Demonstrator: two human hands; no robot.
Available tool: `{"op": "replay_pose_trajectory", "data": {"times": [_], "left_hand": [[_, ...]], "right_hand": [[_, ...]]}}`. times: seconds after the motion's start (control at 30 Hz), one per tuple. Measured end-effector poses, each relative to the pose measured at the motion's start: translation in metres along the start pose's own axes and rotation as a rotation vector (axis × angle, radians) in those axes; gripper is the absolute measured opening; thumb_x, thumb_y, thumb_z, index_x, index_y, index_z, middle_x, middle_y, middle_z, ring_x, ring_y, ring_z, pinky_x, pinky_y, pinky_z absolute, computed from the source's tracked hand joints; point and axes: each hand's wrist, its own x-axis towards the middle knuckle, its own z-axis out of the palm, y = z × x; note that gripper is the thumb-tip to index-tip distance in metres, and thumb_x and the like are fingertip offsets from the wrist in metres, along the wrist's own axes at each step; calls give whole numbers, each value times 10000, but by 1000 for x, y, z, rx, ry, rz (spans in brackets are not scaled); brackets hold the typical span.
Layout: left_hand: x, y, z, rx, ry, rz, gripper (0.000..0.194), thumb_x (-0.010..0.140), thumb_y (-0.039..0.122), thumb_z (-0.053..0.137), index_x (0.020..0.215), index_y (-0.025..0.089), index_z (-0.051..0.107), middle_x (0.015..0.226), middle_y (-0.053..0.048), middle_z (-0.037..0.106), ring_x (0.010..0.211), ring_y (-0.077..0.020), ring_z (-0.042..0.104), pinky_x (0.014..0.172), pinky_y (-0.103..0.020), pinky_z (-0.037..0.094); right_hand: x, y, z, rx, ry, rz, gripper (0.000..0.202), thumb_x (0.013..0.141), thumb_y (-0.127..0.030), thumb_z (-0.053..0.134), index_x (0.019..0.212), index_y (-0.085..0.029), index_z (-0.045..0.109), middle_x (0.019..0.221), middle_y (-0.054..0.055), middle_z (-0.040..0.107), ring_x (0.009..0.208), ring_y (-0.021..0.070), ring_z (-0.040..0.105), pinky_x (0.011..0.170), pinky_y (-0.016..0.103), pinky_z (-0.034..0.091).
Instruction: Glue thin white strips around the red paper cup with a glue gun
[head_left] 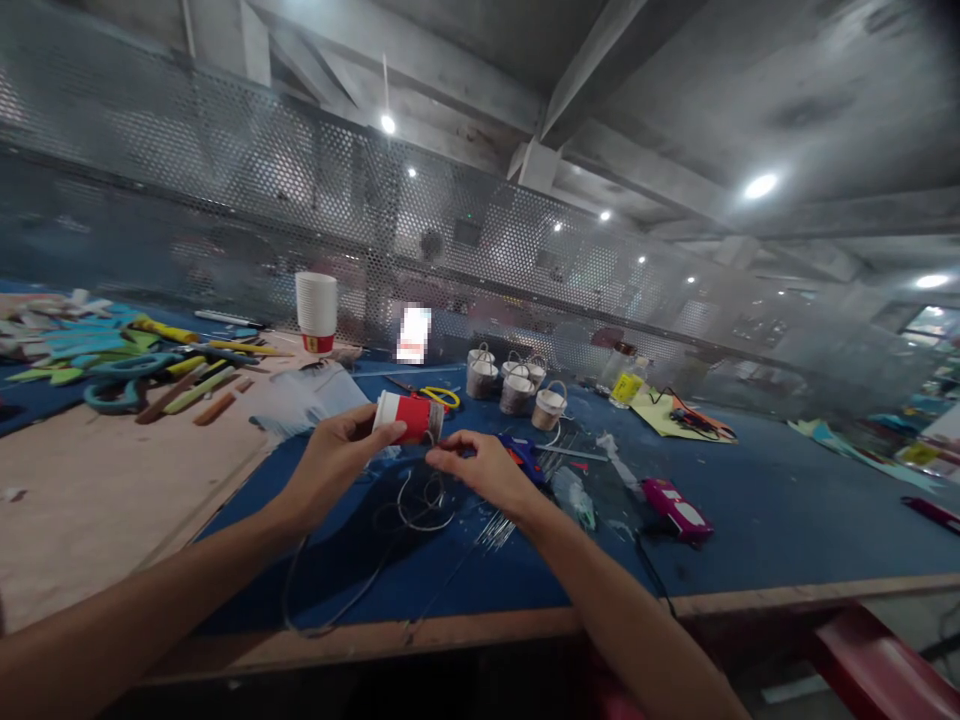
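My left hand (341,450) grips a red and white paper cup (407,415), which lies on its side in the air above the blue table. Grey cord is wound around the cup's right end. At that end my right hand (484,468) pinches the cord, its thumb and forefinger pressed together. A loose length of the cord (424,525) loops down from there onto the table. Behind the cup lie yellow-handled scissors (441,397). A blue glue gun (521,458) rests just beyond my right hand, partly hidden by it.
Several small cord-wrapped cups with handles (516,388) stand toward the back. A stack of paper cups (316,312) is at the left rear, near teal scissors (120,385) and markers. Thin sticks (496,530) and a magenta device (677,510) lie rightward. A perforated metal screen (450,240) runs behind.
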Motion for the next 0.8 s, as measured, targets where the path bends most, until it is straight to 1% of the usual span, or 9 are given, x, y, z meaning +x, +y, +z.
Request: {"op": "replay_pose_trajectory", "data": {"times": [0.07,0.1,0.27,0.43,0.6,0.8], "left_hand": [[0,-1,-1,28,0,30,332,807,376,840,1093,206,845,929,-48,823,891,-262,716,814,-334,535],[0,0,-1,44,-3,43,329,815,383,833,1092,207,845,929,-49,826,898,-265,721,825,-338,536],[0,1,1,57,-57,31,306,826,426,827,1035,204,857,941,-62,844,906,-275,741,842,-350,548],[1,-4,1,51,-150,27,284,826,462,836,968,219,871,973,-70,858,910,-283,762,845,-347,566],[1,-4,1,40,-220,-3,276,836,456,828,977,225,879,941,-72,861,924,-301,774,878,-372,581],[-1,-2,1,37,-216,-14,302,822,439,840,1040,233,876,977,-61,857,911,-292,765,879,-370,568]], "right_hand": [[-1,0,1,-69,7,-75,317,810,-500,864,883,-208,767,902,26,716,804,169,637,762,302,481],[-2,0,1,-95,28,-111,286,815,-479,861,858,-213,766,925,29,714,828,175,638,788,311,481],[-7,-7,0,-166,163,-245,196,909,-421,774,886,-230,740,942,7,687,784,157,600,780,304,482],[-7,-11,-3,-206,250,-346,149,956,-372,729,885,-241,716,954,13,674,827,170,613,819,307,491],[-5,-12,-5,-234,277,-389,171,967,-383,722,869,-244,707,937,18,650,824,173,600,825,312,492],[-5,-12,-6,-227,284,-401,160,962,-366,724,866,-240,703,929,16,638,834,174,605,829,316,496]]}}
